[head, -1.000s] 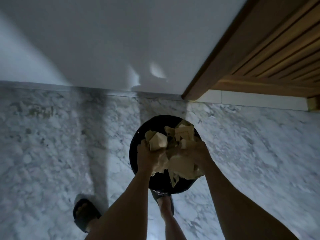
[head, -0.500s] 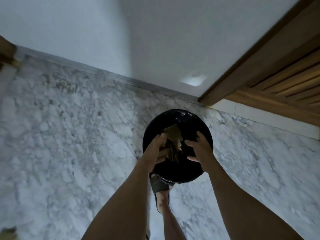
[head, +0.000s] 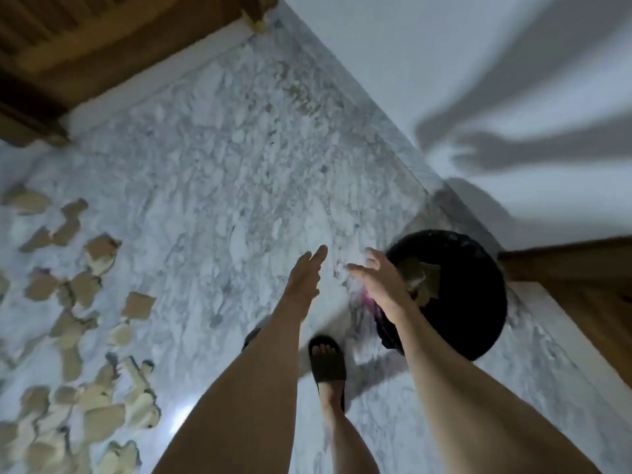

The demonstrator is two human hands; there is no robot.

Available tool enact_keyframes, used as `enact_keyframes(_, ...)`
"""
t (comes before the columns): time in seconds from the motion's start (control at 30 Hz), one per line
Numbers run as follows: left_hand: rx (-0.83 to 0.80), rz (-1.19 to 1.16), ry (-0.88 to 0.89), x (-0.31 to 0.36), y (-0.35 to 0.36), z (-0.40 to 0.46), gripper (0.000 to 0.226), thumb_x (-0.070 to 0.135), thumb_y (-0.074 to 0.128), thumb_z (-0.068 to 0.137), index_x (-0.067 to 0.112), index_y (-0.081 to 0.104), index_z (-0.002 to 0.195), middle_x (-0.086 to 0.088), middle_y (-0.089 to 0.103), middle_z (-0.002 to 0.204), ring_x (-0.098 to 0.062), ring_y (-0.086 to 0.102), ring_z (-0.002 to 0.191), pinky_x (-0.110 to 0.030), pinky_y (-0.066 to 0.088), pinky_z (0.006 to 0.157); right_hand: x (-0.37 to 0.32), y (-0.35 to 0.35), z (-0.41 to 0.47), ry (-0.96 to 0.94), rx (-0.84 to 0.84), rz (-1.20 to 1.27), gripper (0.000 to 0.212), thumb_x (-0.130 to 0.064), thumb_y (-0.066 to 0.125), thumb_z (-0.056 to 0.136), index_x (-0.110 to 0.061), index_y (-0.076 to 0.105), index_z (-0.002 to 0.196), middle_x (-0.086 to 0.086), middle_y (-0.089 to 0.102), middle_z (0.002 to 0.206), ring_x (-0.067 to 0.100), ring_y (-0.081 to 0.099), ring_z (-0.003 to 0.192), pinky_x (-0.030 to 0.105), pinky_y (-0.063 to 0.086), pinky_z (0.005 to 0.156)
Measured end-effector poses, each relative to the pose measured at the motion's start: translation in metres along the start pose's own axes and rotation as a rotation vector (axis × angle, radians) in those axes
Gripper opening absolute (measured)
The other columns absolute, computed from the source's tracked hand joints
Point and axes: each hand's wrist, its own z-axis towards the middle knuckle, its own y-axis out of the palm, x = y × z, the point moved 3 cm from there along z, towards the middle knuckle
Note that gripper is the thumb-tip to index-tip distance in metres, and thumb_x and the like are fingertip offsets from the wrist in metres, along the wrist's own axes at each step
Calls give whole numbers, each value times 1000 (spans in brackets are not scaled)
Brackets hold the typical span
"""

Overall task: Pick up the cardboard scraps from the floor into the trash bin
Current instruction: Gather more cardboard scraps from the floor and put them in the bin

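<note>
Head view: left hand (head: pixel 304 278) and right hand (head: pixel 379 285) open, empty, beside trash bin (head: pixel 478 323); cardboard scraps (head: pixel 78 336) on floor (head: pixel 222 165).

A marble floor (head: pixel 219 186) is filling most of the frame — white with grey veining, running from the lower left up toward the upper middle. A plain white wall (head: pixel 427 63) is taking up the upper right, meeting the floor along a diagonal line, and long grey shadows (head: pixel 496 148) are falling across it. Slatted wooden furniture (head: pixel 85 39) is sitting in the upper left corner, with a pale strip showing along its base. Another piece of brown wood (head: pixel 581 278) is reaching in at the right edge — what it belongs to is not clear. A small bright glare (head: pixel 179 422) is shining off the floor near the bottom, and the light is looking dim overall.
</note>
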Motion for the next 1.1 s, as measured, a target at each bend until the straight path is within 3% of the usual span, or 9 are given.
enact_keyframes(0.3,347,-534,55,-111,-212,-90,72,46,62,93,17,33,154,-11,40,155,-31,41,141,-41,39,96,18,251,-78,-214,-417,-665,73,-34,73,88,-25,36,151,7,43,153,23,46,137,32,42,103)
enact_keyframes(0.47,548,-723,46,-236,-334,-163,75,42,65,93,17,30,154,-12,41,154,-32,40,140,-42,39,97,102,380,-166,-211,-632,-899,77,-33,73,86,-29,34,151,3,40,155,22,46,135,34,46,99)
enact_keyframes(0.57,646,-822,16,-330,-389,-210,75,36,67,92,15,30,154,-11,46,149,-31,44,137,-42,40,98,169,445,-213,-191,-721,-1050,80,-27,74,86,-26,31,153,6,37,155,23,44,137,29,40,90)
enact_keyframes(0.67,727,-881,-21,-428,-430,-248,74,28,69,92,10,29,153,-7,52,137,-23,50,123,-42,39,104,246,505,-251,-204,-801,-1185,83,-29,77,82,-26,32,152,6,39,153,23,45,136,31,43,98)
enact_keyframes(0.77,797,-892,-64,-520,-464,-259,65,26,75,85,14,42,140,-5,55,136,-22,56,117,-37,45,95,323,560,-269,-235,-894,-1338,86,-30,79,79,-26,33,151,5,40,151,23,46,134,35,45,103)
enact_keyframes(0.83,841,-907,-57,-574,-489,-251,45,11,73,86,17,49,123,0,62,123,-12,61,98,-27,46,83,374,595,-265,-265,-949,-1443,87,-28,81,77,-26,34,150,5,43,149,24,48,131,34,45,101)
enact_keyframes(0.87,853,-905,-63,-600,-501,-242,48,9,76,82,18,49,121,2,64,119,-8,60,93,-26,45,82,400,613,-259,-286,-978,-1498,87,-28,82,75,-26,35,149,5,45,146,24,50,128,34,46,100)
enact_keyframes(0.97,903,-712,-136,-679,-536,-191,89,21,85,64,14,41,140,-3,56,128,-22,57,114,-31,43,91,481,664,-222,-422,-1050,-1700,88,-34,83,69,-27,38,144,4,50,136,25,52,124,38,47,100)
enact_keyframes(1.1,927,-204,-197,-762,-581,-103,109,40,79,69,16,18,156,-8,23,159,-32,24,145,-43,33,113,578,716,-153,-624,-1053,-1926,103,-42,85,70,-24,24,152,9,32,151,33,39,136,37,38,109)
